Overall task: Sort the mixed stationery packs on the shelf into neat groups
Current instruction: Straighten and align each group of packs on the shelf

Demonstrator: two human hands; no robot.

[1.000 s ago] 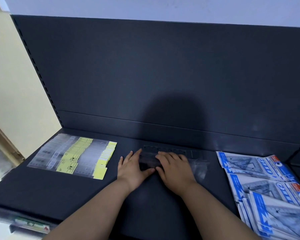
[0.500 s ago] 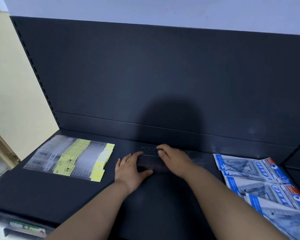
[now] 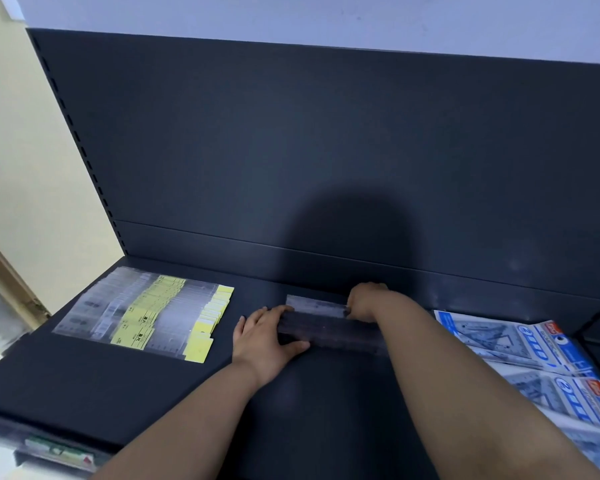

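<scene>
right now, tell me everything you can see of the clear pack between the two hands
The clear pack is a long, flat, see-through plastic sleeve with faint ruler-like markings, lying on the dark shelf near the back panel. The left hand presses its left end; the right hand grips its far edge.

Dark shelf deck [image 3: 84,386], matte. Dark back panel [image 3: 291,150] upright behind it, slotted upright [image 3: 84,157] along its left edge. Cream wall [image 3: 21,168] at left; pale wall [image 3: 326,19] above. Soft shadow [image 3: 347,233] on panel.
</scene>
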